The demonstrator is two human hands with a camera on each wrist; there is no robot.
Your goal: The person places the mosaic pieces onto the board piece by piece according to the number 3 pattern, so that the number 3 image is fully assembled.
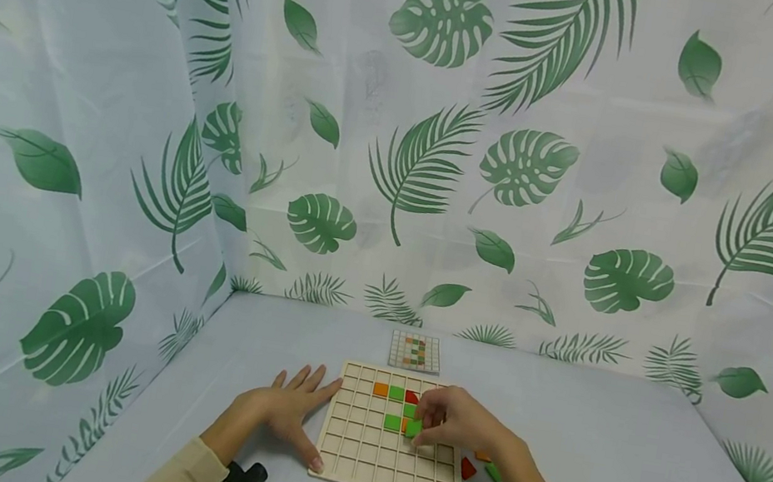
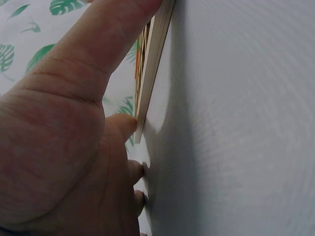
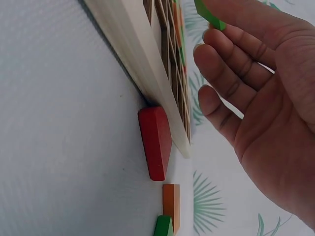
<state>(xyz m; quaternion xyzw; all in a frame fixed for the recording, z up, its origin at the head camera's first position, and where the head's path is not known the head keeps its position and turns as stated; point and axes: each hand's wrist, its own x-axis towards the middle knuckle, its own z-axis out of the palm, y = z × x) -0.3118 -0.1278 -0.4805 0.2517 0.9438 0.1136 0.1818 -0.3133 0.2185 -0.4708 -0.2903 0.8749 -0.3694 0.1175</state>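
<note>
1. The grid board [image 1: 355, 438] is judged to be steadied by the left hand [image 1: 287, 409]. Its fingers are straight and spread, with nothing grasped; the thumb is set at the board's near left corner, the index fingertip at the left edge, farther off.
2. To the right of the left fingers, several coloured pieces [image 1: 381, 389] are set in the board's cells.
3. A pattern card [image 1: 414, 352] is placed beyond the fingers of both hands, past the board's far edge.
4. A green piece [image 1: 413, 429] is pinched between thumb and index finger of the right hand [image 1: 460, 421], over the board; the other fingers are bent. Contact with the board cannot be confirmed. The step in hand appears to be placement; next, alignment with a cell and a slight parting of the fingertips are likely required.
5. To the right of the right fingertips and nearer, a red piece [image 1: 467, 469], an orange piece [image 1: 483, 456] and another green piece [image 1: 493, 472] are located beside the board.
</note>
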